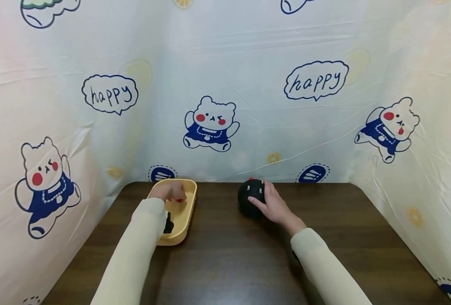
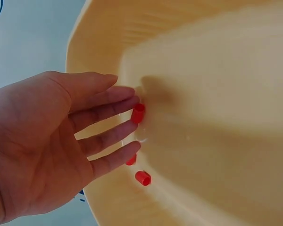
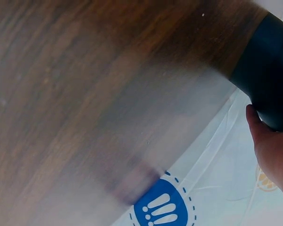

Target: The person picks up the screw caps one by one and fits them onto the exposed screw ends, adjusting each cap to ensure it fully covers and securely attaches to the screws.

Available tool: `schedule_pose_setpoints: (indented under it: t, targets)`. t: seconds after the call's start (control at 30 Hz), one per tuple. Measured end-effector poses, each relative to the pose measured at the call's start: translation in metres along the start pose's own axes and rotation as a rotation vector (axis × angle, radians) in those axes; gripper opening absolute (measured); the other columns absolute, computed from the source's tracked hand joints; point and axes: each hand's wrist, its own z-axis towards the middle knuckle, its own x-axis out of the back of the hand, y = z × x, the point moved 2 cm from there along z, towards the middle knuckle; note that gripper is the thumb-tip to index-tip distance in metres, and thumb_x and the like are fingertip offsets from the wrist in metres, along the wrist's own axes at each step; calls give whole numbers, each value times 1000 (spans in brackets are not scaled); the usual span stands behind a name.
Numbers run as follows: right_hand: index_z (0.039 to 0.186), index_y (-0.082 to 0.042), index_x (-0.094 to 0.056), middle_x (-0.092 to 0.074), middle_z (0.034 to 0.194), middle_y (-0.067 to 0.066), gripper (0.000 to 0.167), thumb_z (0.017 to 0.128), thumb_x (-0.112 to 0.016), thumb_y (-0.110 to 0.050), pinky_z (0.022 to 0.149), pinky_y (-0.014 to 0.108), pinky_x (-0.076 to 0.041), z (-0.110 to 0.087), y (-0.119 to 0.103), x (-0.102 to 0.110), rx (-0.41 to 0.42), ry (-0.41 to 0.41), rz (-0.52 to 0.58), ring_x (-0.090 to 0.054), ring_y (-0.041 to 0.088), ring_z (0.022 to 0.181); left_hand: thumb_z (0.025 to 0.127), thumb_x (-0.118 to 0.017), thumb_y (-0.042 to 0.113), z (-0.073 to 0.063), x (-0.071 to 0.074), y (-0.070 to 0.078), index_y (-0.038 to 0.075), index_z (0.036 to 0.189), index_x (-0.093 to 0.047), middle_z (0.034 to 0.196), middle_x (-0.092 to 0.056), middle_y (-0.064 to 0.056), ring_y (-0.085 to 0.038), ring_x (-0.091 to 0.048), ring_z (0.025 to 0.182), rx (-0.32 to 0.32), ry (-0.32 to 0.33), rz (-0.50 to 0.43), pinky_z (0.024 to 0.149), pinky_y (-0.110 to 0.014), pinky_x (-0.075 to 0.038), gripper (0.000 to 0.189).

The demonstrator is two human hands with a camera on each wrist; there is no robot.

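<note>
My left hand (image 1: 175, 190) is down inside a yellow tray (image 1: 190, 207). The left wrist view shows the fingers extended and slightly spread, their tips touching a small red cylindrical cap (image 2: 138, 114). A second red cap (image 2: 143, 178) lies below the little finger, and another red piece (image 2: 131, 160) is partly hidden behind that fingertip. To the right, my right hand (image 1: 276, 206) grips the side of a round black object (image 1: 248, 207). Small pale prongs stick out of it and a red bit sits on top. Only its dark side (image 3: 269, 70) and the thumb show in the right wrist view.
A black item (image 1: 168, 224), partly covered by the left sleeve, lies in the tray's near part. Both stand on a dark wooden table (image 1: 218, 262). Printed cloth (image 1: 256, 106) hangs behind the table's far edge and along both sides.
</note>
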Motion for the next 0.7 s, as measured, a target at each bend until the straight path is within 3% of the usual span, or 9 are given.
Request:
schedule_pose_setpoints:
  t: [0.07,0.2,0.27,0.33,0.47,0.7]
  targets:
    - [162,-5,-9,-22,164,21,102,95,-52,-70,117,59,-31,-1,0,0,-2,3,4,-35,38,146,98,-63,13,0,-1,-2,2,99,-69,94,-63,-12,-29,-58,95,-2,-2,-28,95,-49,-49,13]
    - [162,-5,-9,-22,164,21,102,96,-53,-70,117,59,-31,-1,-1,1,-4,4,8,-35,38,146,99,-63,14,1,0,-4,2,118,-67,113,-67,-16,-34,-58,110,25,22,-48,99,-51,-48,24]
    - [161,-5,-9,-22,164,21,101,96,-53,-69,117,59,-31,-1,-1,1,0,4,5,-35,38,145,99,-62,14,0,2,-4,1,118,-67,108,-68,-15,-32,-59,104,74,51,-46,92,-46,-52,24]
    - [161,-6,-10,-23,163,21,101,96,-52,-70,117,58,-32,0,-1,1,1,5,0,-36,37,145,97,-61,11,-1,2,-4,-2,115,-68,92,-65,-11,-25,-59,86,129,78,-58,77,-36,-53,23]
    - [162,-6,-9,-22,164,20,102,96,-52,-70,117,58,-32,1,-1,0,5,1,-1,-36,37,145,94,-63,6,-5,1,-5,-5,106,-72,66,-48,-3,-13,-42,56,219,115,-117,53,-23,-36,19]
    - [161,-6,-10,-23,163,20,98,97,-54,-66,116,58,-32,0,0,0,8,9,2,-36,37,145,90,-64,1,-5,-3,-1,-7,97,-70,68,-49,-2,-13,-42,58,194,120,-127,52,-20,-34,12]
